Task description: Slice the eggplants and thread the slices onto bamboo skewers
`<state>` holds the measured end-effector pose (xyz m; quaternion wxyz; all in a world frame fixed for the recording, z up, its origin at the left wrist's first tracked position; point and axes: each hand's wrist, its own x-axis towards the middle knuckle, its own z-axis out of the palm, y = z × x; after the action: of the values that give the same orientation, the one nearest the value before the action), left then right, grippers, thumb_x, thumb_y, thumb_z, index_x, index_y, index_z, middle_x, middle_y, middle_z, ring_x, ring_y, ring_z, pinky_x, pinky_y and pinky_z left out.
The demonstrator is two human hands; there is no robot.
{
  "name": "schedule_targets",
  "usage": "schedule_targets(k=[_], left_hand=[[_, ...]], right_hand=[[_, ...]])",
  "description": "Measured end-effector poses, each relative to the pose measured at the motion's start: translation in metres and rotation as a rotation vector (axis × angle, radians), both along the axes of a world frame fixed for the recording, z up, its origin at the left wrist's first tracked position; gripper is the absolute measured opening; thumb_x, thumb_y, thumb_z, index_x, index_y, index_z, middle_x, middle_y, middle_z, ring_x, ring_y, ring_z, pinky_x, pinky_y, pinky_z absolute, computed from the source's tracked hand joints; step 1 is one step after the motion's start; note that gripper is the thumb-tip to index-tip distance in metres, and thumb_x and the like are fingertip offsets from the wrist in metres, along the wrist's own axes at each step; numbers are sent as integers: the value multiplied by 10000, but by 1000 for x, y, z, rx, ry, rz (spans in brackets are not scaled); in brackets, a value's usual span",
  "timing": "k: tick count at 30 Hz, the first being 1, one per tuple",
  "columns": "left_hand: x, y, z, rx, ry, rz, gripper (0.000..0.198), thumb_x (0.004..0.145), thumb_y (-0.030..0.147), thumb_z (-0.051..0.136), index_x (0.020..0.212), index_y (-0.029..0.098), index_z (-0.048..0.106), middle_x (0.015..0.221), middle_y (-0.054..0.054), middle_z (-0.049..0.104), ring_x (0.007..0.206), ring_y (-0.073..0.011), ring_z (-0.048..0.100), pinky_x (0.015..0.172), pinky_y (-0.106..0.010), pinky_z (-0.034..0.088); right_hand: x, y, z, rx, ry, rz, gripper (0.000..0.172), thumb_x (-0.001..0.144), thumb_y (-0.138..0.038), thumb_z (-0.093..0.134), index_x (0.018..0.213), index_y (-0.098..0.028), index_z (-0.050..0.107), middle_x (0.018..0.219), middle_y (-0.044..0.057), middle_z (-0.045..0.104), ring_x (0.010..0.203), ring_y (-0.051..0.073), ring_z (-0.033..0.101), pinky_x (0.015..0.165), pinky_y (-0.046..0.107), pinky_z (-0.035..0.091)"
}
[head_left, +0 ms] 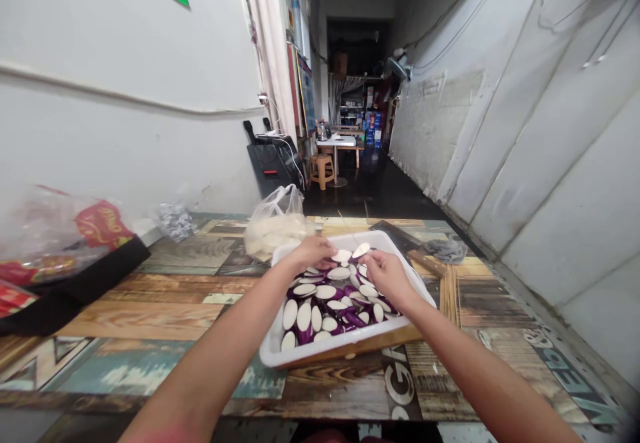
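Note:
A white plastic tray [270, 353] holds many oval eggplant slices [326, 292] with pale flesh and purple skin. My left hand [314, 252] is over its far left side, fingers closed on an eggplant slice [342, 256]. To its right, my right hand [386, 273] pinches at the lower edge of another eggplant slice [361, 250], tilted up near the tray's far rim. A thin stick, perhaps a skewer, shows faintly just beyond these slices; where it ends is hidden.
Behind the tray stands a tied plastic bag [278, 229] with pale contents. Thin bamboo sticks [449, 299] lie to the right, near a crumpled grey bag [447, 251]. On the left are a black box [100, 283] with red packets and a crumpled silvery bag [175, 221].

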<state>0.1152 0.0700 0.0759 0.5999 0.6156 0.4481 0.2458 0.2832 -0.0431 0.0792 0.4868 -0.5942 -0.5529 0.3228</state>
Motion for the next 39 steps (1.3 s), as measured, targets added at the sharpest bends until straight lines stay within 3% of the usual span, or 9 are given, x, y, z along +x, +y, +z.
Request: schedule_targets(k=[2, 6, 11, 25, 30, 34, 36, 39], left_hand=[[0, 1, 0, -149, -147, 23, 172, 636, 195, 714, 731, 111, 597, 712, -80, 635, 679, -187, 649, 553, -233, 504], [2, 8, 1, -250, -424, 159, 106, 696, 88, 661, 781, 76, 599, 789, -121, 644, 728, -181, 657, 623, -237, 538], [3, 13, 3, -317, -501, 314, 55, 746, 44, 588, 801, 52, 592, 841, -151, 652, 714, -188, 660, 660, -281, 551], [4, 13, 4, -379, -588, 367, 130, 743, -13, 515, 825, 83, 544, 777, -119, 642, 705, -181, 653, 642, -273, 548], [4, 13, 5, -394, -524, 317, 208, 686, -19, 506, 838, 117, 549, 755, -76, 636, 712, -168, 643, 650, -303, 528], [6, 7, 7, -220, -454, 277, 166, 624, 40, 606, 759, 127, 565, 636, -6, 596, 517, -76, 563, 452, -150, 398], [7, 5, 7, -159, -461, 230, 135, 600, 55, 638, 681, 117, 549, 569, 6, 562, 441, -40, 491, 389, -126, 309], [6, 4, 9, -194, -513, 160, 153, 591, 36, 636, 650, 123, 526, 555, -3, 565, 417, -35, 467, 387, -128, 309]], right_hand=[[0, -6, 3, -29, 19, 16, 204, 752, -263, 440, 728, -137, 598, 418, -70, 415, 360, 68, 328, 364, 176, 240], [4, -24, 2, -103, 51, 61, 180, 744, -272, 459, 694, -152, 583, 360, -81, 391, 319, 68, 292, 341, 181, 203], [8, -35, -6, -171, 91, 110, 191, 755, -314, 466, 696, -161, 565, 339, -92, 370, 305, 66, 271, 336, 181, 178], [10, -33, -10, -197, 158, 167, 210, 756, -334, 473, 714, -152, 569, 336, -97, 378, 295, 51, 246, 321, 167, 161], [10, -34, -9, -190, 172, 139, 217, 757, -354, 468, 725, -158, 556, 331, -100, 367, 292, 55, 241, 321, 172, 147], [9, -35, -8, -190, 174, 128, 213, 759, -356, 460, 745, -163, 551, 334, -104, 365, 283, 54, 235, 321, 176, 145], [9, -36, -8, -189, 171, 128, 206, 762, -344, 453, 753, -162, 549, 342, -104, 368, 285, 52, 234, 323, 175, 146], [10, -36, -7, -185, 157, 139, 200, 759, -327, 455, 751, -153, 554, 344, -103, 367, 297, 51, 236, 330, 172, 153]])
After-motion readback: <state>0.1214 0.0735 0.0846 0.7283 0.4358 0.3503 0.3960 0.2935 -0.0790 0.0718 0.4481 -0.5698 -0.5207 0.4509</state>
